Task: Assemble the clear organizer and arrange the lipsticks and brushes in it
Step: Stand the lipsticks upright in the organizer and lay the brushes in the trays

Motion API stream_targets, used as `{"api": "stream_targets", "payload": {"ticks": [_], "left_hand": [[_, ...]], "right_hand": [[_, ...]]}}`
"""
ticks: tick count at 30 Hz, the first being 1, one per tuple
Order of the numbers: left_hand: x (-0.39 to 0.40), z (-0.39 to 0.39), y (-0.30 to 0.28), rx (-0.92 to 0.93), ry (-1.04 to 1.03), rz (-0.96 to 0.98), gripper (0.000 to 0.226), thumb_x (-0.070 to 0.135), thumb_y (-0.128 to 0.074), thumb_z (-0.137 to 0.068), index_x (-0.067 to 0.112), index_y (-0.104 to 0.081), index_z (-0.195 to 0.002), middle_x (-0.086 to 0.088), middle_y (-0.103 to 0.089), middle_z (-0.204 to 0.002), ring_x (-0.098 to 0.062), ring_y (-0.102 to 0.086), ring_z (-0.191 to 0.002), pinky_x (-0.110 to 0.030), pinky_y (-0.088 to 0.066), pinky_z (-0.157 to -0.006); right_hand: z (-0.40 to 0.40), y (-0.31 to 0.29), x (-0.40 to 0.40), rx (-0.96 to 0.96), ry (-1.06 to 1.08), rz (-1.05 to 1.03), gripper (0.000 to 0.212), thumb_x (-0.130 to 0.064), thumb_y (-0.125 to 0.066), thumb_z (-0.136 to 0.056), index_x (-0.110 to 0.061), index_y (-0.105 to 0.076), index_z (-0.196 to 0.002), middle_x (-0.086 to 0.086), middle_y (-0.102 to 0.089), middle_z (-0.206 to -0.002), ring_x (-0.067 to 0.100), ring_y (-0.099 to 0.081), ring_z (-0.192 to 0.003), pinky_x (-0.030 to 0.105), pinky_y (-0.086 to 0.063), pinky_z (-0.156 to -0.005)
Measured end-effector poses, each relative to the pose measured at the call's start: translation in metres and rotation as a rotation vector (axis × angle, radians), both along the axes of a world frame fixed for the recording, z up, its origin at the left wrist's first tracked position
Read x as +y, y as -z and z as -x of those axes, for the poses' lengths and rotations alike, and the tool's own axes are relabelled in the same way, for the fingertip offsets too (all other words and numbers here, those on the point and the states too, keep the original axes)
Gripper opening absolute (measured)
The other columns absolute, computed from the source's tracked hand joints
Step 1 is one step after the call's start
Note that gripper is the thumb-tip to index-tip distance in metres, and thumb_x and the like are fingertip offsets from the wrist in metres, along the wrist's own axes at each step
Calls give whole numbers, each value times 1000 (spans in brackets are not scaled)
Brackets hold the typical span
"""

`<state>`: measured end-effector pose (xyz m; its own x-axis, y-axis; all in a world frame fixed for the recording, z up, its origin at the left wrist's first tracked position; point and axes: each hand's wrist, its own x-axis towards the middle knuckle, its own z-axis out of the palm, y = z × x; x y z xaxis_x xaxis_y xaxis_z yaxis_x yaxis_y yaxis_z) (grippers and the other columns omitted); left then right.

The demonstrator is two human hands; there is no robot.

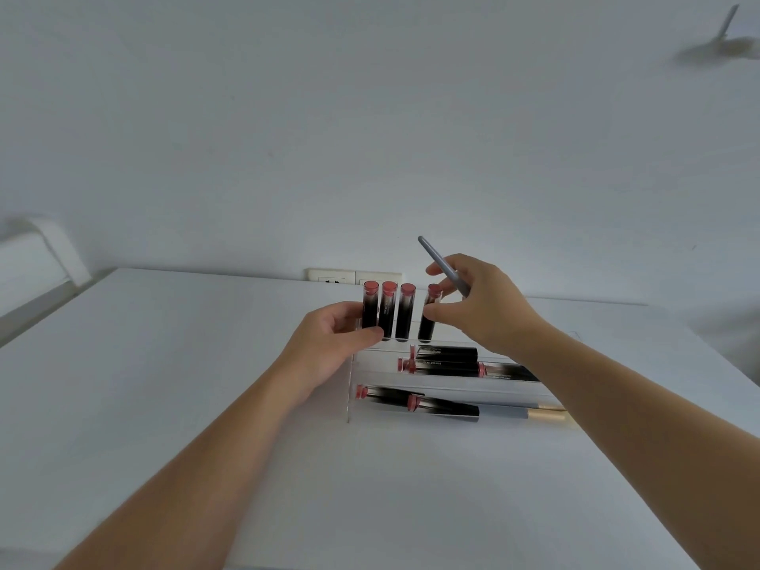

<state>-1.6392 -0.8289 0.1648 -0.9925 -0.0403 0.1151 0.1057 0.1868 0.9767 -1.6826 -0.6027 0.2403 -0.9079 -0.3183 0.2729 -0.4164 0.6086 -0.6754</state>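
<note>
Our right hand pinches the thin grey brush handle tilted up-left, right above the clear plastic organizer on the white desk, while our left hand fingers curl round its left end.

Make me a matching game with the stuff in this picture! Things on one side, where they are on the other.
1. grey brush
2. four upright lipsticks
3. lying lipsticks
4. wall socket

A. on the wall behind the table
B. in the right hand
C. standing in the organizer's back row
D. flat on the organizer's lower steps

Pairs: 1-B, 2-C, 3-D, 4-A
</note>
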Motion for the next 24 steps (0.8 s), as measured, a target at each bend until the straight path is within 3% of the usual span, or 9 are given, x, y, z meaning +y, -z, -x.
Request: {"api": "stream_targets", "payload": {"ticks": [6,13,19,24], "left_hand": [[1,0,0,13,6,10,32,37,-79,-75,41,-76,-107,15,-77,-105,-1,-71,-100,-24,-47,-89],[0,1,2,19,10,6,38,45,-78,-69,43,-75,-107,14,-78,-106,-4,-72,-102,-29,-48,-95],[1,0,1,24,18,10,37,43,-77,-71,43,-75,-108,14,-77,-107,-3,-71,-103,-28,-47,-94],[1,1,2,20,13,19,38,46,-78,-70,45,-75,-108,14,-77,-106,-3,-71,-102,-29,-48,-95]], "right_hand": [[0,3,-3,17,-1,13,36,-26,-80,-80,-36,-63,-110,-17,-69,-88,6,-59,-69,25,-46,-61],[0,2,-4,12,-30,-58,39,-27,-79,-79,-33,-64,-114,-14,-69,-94,17,-66,-84,33,-53,-73],[2,9,-3,8,-35,-125,28,-27,-80,-76,-33,-63,-98,-7,-62,-81,9,-44,-57,24,-37,-55],[3,10,-4,19,-22,-115,23,-26,-80,-76,-29,-63,-91,-8,-47,-66,10,-36,-52,24,-33,-53]]}}
